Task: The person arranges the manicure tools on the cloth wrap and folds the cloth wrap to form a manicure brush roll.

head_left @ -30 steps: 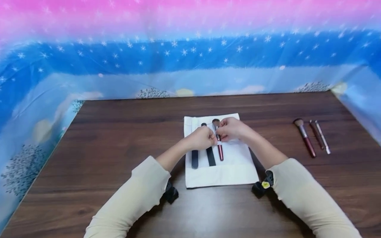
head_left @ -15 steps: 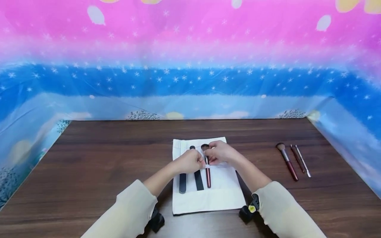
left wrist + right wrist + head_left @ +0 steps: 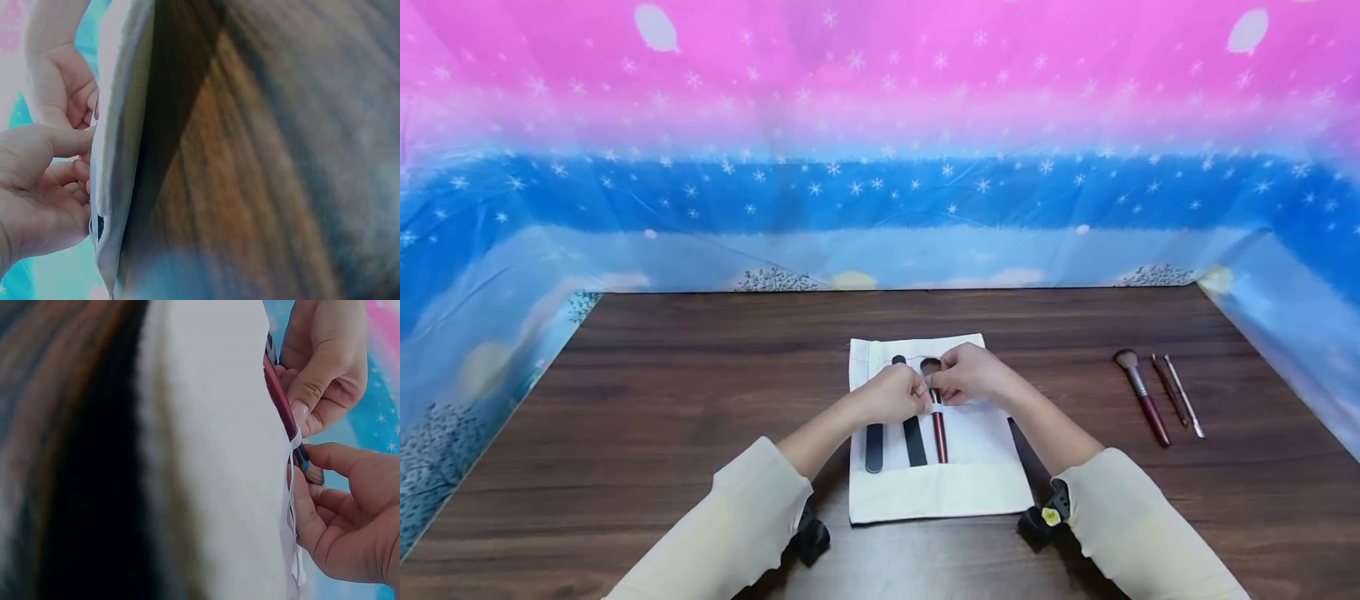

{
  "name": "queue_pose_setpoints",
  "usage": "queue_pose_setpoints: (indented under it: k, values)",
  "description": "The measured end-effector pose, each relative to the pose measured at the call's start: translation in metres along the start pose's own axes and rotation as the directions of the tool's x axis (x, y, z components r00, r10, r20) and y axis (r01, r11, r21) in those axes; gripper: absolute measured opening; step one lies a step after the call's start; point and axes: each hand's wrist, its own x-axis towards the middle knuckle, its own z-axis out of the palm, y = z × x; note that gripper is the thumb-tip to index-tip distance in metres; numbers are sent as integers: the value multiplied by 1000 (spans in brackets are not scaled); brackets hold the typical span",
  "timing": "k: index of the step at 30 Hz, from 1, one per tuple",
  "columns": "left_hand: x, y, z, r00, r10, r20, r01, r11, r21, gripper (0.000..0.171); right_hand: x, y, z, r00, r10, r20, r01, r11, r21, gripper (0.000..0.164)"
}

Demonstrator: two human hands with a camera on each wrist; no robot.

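My right hand [image 3: 973, 372] pinches a makeup brush [image 3: 941, 439] near its dark bristles; its red handle points toward the near side of a white cloth roll [image 3: 940, 496]. At the brush, my left hand [image 3: 891, 395] pinches the white elastic band [image 3: 295, 439] that crosses the handle. In the right wrist view, the brown bristle tip [image 3: 314, 475] shows between the right thumb and fingers. Two black nail files lie under the left hand: one file [image 3: 874, 450] at the left, another file [image 3: 914, 443] beside the brush. The brush's handle end meets the roll's lower pocket edge.
On the table [image 3: 700, 400] at the right lie a larger makeup brush [image 3: 1142, 398], a thin reddish-brown stick [image 3: 1170, 390] and a slim silver tool [image 3: 1184, 397]. A patterned pink and blue cloth [image 3: 880, 192] hangs behind the table.
The head view has shifted. The brush has slid slightly toward the near side, its handle end now at the pocket edge. Both hands stay close together at the brush and band.
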Motion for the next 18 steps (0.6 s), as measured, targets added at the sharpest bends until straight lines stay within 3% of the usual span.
queue_pose_setpoints:
  k: [3,6,11,15,18]
  values:
    - [-1,-3,-1,1000,-24,-1,24,1000,8,14,0,-3,-2,1000,-4,-15,3,999,-48,20]
    - [-1,-5,-1,1000,-28,-6,28,999,25,14,-1,-2,-11,998,-6,-69,4,1000,-30,21]
    - [-1,-5,0,1000,-20,-6,20,999,27,14,-18,8,-50,981,-47,-186,51,999,16,30]
    - [0,-2,0,1000,-31,-4,31,999,26,13,-44,25,-90,956,-62,-286,32,994,-106,38]
    - [1,0,0,1000,-21,-2,21,999,34,12,-62,45,-117,919,-43,-393,-60,967,-247,42]
